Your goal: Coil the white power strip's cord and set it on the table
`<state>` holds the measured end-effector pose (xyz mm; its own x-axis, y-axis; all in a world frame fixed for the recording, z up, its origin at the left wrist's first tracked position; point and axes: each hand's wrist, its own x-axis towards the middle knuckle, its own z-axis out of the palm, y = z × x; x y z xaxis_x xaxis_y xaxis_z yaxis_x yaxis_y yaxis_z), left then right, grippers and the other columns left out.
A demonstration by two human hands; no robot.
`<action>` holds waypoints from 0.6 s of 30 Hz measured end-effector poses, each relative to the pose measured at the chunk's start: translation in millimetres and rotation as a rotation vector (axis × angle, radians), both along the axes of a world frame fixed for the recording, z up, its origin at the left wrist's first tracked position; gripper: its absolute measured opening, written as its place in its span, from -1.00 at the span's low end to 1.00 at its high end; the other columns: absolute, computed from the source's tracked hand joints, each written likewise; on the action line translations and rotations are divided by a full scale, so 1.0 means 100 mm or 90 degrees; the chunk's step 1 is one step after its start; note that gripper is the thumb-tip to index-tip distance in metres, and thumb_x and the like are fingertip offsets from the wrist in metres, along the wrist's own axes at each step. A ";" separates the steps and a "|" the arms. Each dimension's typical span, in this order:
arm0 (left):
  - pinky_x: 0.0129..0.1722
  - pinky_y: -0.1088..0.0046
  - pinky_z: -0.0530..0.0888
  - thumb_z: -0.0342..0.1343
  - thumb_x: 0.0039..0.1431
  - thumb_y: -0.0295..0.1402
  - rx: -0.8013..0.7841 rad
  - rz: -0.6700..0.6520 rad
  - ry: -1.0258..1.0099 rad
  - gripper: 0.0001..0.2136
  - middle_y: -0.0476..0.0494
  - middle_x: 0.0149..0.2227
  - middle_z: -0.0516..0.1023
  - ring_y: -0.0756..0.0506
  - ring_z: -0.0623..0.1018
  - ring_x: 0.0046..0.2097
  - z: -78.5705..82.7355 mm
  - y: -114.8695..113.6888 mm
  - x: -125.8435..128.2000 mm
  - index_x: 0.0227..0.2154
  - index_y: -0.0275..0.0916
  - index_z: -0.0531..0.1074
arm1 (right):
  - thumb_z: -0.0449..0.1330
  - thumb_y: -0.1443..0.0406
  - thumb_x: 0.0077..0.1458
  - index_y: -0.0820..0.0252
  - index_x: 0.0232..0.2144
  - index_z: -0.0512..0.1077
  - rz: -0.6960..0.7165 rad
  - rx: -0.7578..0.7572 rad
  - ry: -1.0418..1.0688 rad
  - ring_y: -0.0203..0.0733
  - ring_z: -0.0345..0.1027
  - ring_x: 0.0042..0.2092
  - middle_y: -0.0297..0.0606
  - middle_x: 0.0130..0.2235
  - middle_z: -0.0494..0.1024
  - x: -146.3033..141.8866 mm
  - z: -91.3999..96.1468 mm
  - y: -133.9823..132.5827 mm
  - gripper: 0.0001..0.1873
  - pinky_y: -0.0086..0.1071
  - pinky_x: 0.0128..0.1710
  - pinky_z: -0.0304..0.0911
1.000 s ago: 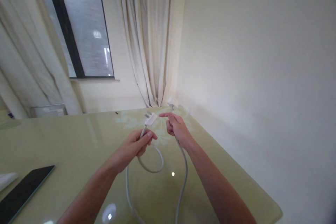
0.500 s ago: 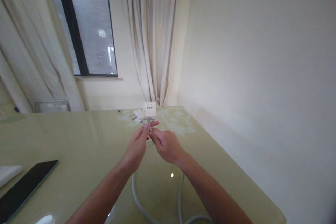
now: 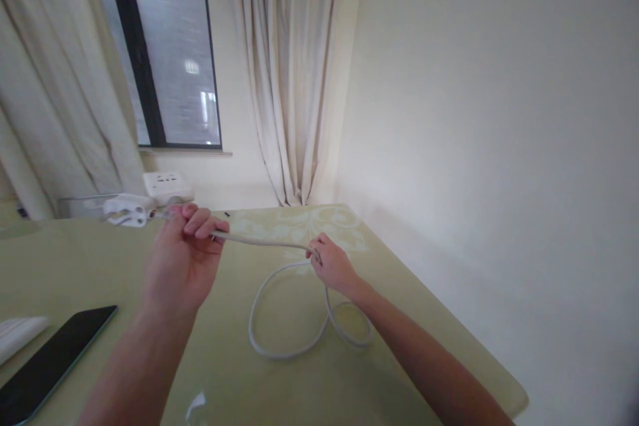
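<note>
**White cable (image 3: 259, 239) taut between two hands**

The left hand (image 3: 182, 259) is closed around the cable near its end, raised above the green surface (image 3: 90, 266). A socket block (image 3: 164, 185) and plug (image 3: 127, 210) show just beyond its fingers. The right hand (image 3: 333, 267) pinches the cable farther along, low down. The slack lies in loops on the surface, just below that hand.

Left hand (image 3: 182, 259), right hand (image 3: 333, 267), both bare, bare forearms reaching the lower edge, slim wrists
</note>
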<state>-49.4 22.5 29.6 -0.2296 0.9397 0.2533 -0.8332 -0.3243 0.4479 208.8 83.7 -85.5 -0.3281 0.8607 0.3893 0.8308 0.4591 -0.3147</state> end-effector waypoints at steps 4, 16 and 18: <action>-0.64 0.62 0.29 -0.31 0.56 -0.43 0.060 -0.036 -0.027 -0.62 0.18 -0.62 0.15 0.13 0.23 -0.66 0.10 -0.08 -0.32 -0.44 -0.22 0.21 | 0.14 0.43 0.25 0.16 -0.20 0.55 -0.025 0.062 -0.115 -0.17 0.42 -0.12 -0.20 -0.08 0.47 0.36 0.21 0.21 -0.80 -0.38 -0.15 0.25; -0.70 0.65 0.16 -0.30 0.47 -0.59 0.088 0.084 0.061 -0.62 0.19 -0.66 0.07 0.16 0.13 -0.68 0.00 0.03 -0.97 -0.51 -0.23 0.13 | 0.05 0.61 0.08 0.14 -0.16 0.59 -0.137 0.016 -0.156 -0.12 0.44 0.03 -0.15 -0.03 0.59 1.58 0.68 0.35 -0.55 -0.34 0.03 0.26; -0.70 0.66 0.13 -0.30 0.45 -0.61 0.069 0.098 0.065 -0.62 0.19 -0.66 0.05 0.16 0.10 -0.68 -0.01 0.05 -0.97 -0.52 -0.23 0.11 | 0.07 0.58 0.09 0.13 -0.07 0.57 -0.223 0.053 -0.007 -0.08 0.38 0.13 -0.10 0.11 0.51 1.70 0.76 0.34 -0.53 -0.31 0.12 0.25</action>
